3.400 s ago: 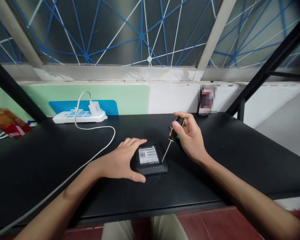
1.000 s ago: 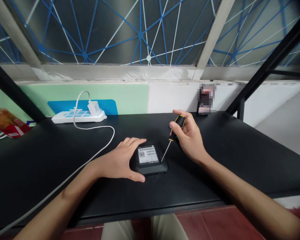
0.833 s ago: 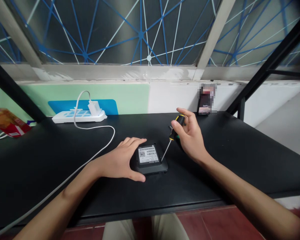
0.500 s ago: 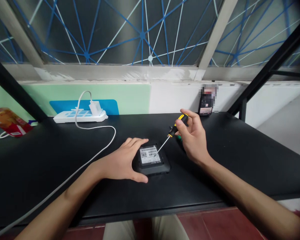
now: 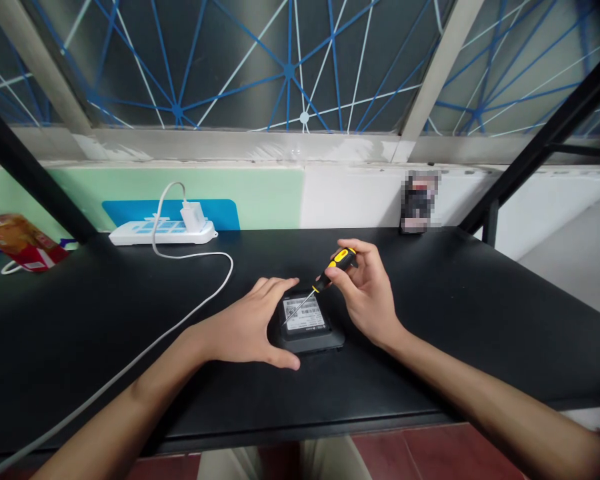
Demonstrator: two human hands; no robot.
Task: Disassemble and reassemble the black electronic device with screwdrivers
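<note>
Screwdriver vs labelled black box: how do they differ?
The screwdriver is long and thin, the black box broad and flat.
The screwdriver slants in the right hand; the black box lies on the table by the left hand.
The screwdriver has yellow patches, the black box a white label.
Both have black on them.

A black, rounded-cornered device (image 5: 311,327) with a white printed label (image 5: 307,313) is lying flat, label up, while a black-and-yellow screwdriver (image 5: 334,269) is slanting across it, its handle sitting toward one o'clock and its thin metal shaft pointing down to the label's eight o'clock edge
</note>
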